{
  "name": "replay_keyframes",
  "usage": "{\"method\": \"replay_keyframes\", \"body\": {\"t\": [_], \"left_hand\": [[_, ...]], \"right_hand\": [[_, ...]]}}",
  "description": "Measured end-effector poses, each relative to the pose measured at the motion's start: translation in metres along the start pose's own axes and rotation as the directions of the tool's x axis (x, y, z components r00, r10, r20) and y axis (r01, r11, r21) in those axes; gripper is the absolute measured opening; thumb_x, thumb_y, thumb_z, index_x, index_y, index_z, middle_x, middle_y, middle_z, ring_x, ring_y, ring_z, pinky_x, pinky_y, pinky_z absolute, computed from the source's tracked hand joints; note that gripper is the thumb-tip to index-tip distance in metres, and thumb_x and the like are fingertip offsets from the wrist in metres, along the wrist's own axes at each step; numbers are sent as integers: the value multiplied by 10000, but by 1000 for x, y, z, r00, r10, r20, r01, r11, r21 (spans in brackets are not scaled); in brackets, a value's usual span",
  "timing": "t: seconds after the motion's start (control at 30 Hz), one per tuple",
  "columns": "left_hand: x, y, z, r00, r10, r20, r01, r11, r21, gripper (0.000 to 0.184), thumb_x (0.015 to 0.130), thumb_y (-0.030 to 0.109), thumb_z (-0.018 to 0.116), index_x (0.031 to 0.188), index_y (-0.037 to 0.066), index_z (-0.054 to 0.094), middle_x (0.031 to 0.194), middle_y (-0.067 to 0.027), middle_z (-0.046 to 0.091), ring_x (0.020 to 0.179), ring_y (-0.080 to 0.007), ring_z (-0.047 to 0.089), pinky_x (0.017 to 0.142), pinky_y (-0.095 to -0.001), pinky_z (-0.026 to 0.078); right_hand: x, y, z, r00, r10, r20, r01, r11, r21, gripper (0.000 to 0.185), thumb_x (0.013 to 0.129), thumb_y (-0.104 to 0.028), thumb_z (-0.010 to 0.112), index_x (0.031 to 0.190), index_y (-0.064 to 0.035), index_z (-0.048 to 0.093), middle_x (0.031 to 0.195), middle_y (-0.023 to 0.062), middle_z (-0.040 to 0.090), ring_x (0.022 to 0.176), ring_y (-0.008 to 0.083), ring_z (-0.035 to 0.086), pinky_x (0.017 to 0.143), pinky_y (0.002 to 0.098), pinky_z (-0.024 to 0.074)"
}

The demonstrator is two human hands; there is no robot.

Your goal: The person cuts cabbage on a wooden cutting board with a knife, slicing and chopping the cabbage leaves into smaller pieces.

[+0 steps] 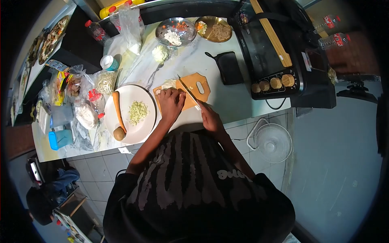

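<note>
A wooden cutting board (190, 82) with an oblong handle hole lies at the counter's front edge. On it is a pale piece of vegetable, apparently cabbage (169, 84). My left hand (172, 102) presses on this piece with curled fingers, which partly hide it. My right hand (210, 118) is closed round the handle of a knife (187, 88), whose blade slants across the board just right of the left fingers. Left of the board, a large white plate (150, 106) bears chopped pale-green pieces (138, 112) and a wooden ladle-like utensil (118, 113).
Behind the board are a half cabbage (160, 53), a steel bowl (163, 25) and a gold-coloured dish (199, 24), both with cut food. A black pouch (229, 68) and black oven (275, 52) stand right. Bags, bottles and a blue container (60, 139) crowd the left.
</note>
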State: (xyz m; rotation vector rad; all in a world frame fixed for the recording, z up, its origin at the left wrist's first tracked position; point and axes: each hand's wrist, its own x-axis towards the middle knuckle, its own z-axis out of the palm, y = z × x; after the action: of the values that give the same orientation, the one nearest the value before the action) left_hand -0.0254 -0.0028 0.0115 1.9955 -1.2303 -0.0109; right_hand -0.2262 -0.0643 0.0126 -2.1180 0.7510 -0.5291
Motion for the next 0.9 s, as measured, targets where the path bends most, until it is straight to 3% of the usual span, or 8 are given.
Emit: {"method": "replay_keyframes", "body": {"t": [0.2,0.33,0.4,0.53,0.7,0.8,0.9], "left_hand": [[0,-3,-2,1000,18,-4,-18,1000,-14,131,849,216,732,916,113,776,880,-40,657,907,-265,516,825,-414,369],[1,0,-9,1000,17,-4,-17,996,-85,131,832,216,745,916,119,772,882,-34,653,920,-264,519,831,-410,373],[0,-3,-10,999,43,19,-42,996,-76,132,827,219,751,917,125,771,895,-32,650,924,-264,517,832,-409,373],[-3,-9,-6,995,70,65,-68,997,-39,132,813,229,767,910,140,768,941,-27,640,941,-264,511,836,-407,370],[-3,-10,-6,993,47,106,-45,999,-19,141,809,237,767,906,136,756,964,-29,640,957,-266,507,840,-417,364],[-2,-9,-5,993,55,105,-54,998,-18,151,809,245,766,913,137,747,967,-31,640,956,-269,506,839,-423,360],[-2,-7,-6,993,62,97,-63,998,2,159,808,251,766,920,141,739,969,-31,640,950,-268,506,836,-423,357]], "right_hand": [[-12,-9,1,994,95,58,-92,995,-48,500,976,-60,487,1469,-141,477,1029,211,613,921,395,637,784,466,518],[-11,-18,1,999,46,5,-46,999,-26,497,977,-58,483,1468,-140,483,1010,206,608,896,389,634,783,463,518],[-12,-23,-1,984,162,68,-161,987,-22,498,978,-63,479,1470,-142,485,985,205,602,881,391,632,785,462,519],[-12,-21,4,988,151,31,-150,988,-22,504,975,-69,471,1474,-143,485,985,216,601,862,398,636,766,466,519],[-13,-20,10,980,188,61,-169,957,-236,534,968,-116,502,1495,-193,463,1071,266,612,785,432,667,706,518,551],[-11,-23,8,952,288,107,-238,910,-339,550,966,-137,520,1506,-214,443,1103,258,613,750,435,668,691,542,559],[-9,-23,4,967,237,92,-186,906,-380,548,967,-135,518,1504,-213,438,1156,234,610,743,431,672,677,542,559]]}}
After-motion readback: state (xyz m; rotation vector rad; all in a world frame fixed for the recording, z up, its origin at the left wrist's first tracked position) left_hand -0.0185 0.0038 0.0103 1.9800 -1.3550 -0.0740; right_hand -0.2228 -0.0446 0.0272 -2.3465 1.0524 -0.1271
